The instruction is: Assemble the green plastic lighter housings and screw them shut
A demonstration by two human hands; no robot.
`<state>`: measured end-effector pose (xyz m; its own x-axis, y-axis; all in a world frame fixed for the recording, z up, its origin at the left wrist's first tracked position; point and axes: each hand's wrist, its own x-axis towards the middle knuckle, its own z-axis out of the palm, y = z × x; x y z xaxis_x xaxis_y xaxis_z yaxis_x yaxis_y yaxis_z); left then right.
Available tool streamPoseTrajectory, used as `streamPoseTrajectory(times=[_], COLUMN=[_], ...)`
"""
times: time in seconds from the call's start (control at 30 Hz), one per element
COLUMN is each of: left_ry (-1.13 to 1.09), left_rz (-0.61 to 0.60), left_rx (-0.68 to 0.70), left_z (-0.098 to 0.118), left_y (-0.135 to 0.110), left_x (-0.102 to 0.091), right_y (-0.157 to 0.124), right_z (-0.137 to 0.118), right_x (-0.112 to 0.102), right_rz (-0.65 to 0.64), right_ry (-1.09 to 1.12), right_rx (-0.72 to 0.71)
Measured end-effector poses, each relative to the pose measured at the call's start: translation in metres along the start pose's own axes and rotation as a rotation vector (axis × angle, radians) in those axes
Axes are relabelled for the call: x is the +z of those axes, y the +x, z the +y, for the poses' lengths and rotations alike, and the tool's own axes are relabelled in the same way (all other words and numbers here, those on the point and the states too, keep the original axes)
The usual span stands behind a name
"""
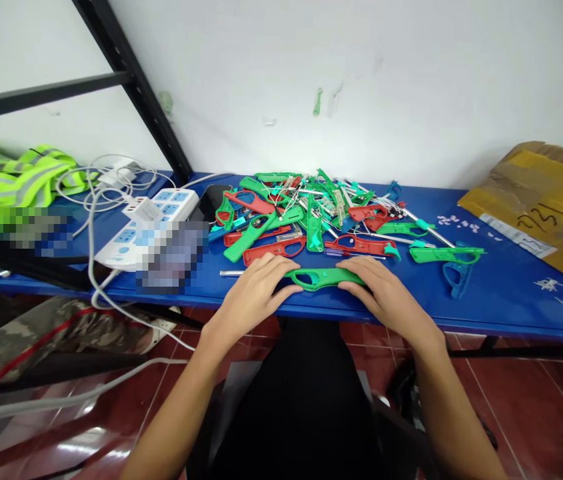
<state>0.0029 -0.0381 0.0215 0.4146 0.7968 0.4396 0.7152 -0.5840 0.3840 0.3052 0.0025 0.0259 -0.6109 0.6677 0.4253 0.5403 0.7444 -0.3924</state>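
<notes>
A green plastic handle piece point(322, 278) lies at the near edge of the blue table point(501, 300). My left hand point(257, 288) rests on its left end and my right hand point(380, 291) on its right end, fingers curled over it and pressing it against the table. A thin metal rod point(232, 273) pokes out just left of my left hand. Behind my hands sits a heap of green, red and teal handle pieces and metal parts point(311, 213).
A white power strip point(146, 223) with white cables point(92, 220) lies at left, beside a high-visibility vest point(26, 180). A cardboard box point(546, 207) sits at right. A black metal rack frame point(126, 73) leans over the left side. Red floor tiles lie below.
</notes>
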Motion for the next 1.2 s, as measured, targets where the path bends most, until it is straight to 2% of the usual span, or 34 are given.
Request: streamPoseTrajectory(times=[0.1,0.23,0.37,0.47,0.57,0.63,0.7,0.77,0.9,1.03,1.1,1.2], left_ry=[-0.009,0.007,-0.031,0.037,0.219,0.384,0.444,0.475,0.493,0.448,0.279,0.009], left_rz=[0.016,0.045,0.083,0.137,-0.004,-0.136,-0.160,-0.165,-0.163,-0.129,-0.019,0.190], left_rx=[-0.004,-0.046,-0.065,-0.041,-0.015,-0.064,-0.111,-0.142,-0.153,-0.100,-0.021,-0.019], left_z=[-0.002,-0.005,-0.006,-0.010,-0.019,-0.026,-0.033,-0.038,-0.040,-0.019,0.004,0.039], left_y=[-0.001,-0.006,-0.001,0.028,0.072,0.098,0.113,0.118,0.114,0.095,0.075,0.039], left_x=[0.003,0.007,-0.001,-0.015,-0.023,-0.020,-0.012,-0.004,-0.002,-0.021,-0.028,-0.025], right_y=[-0.001,-0.006,-0.010,-0.014,-0.020,-0.028,-0.038,-0.047,-0.054,-0.052,-0.049,-0.036], right_z=[0.000,0.006,0.023,0.038,0.049,0.055,0.063,0.071,0.079,0.075,0.073,0.069], right_x=[-0.001,-0.003,-0.009,-0.016,-0.027,-0.038,-0.051,-0.061,-0.068,-0.061,-0.056,-0.050], right_rz=[0.024,0.118,0.271,0.454,0.577,0.629,0.680,0.706,0.656,0.651,0.689,0.692], right_ry=[0.048,0.067,0.001,-0.125,-0.239,-0.288,-0.340,-0.384,-0.412,-0.432,-0.460,-0.474], right_rx=[0.017,0.049,0.188,0.328,0.406,0.459,0.549,0.642,0.748,0.828,0.864,0.848])
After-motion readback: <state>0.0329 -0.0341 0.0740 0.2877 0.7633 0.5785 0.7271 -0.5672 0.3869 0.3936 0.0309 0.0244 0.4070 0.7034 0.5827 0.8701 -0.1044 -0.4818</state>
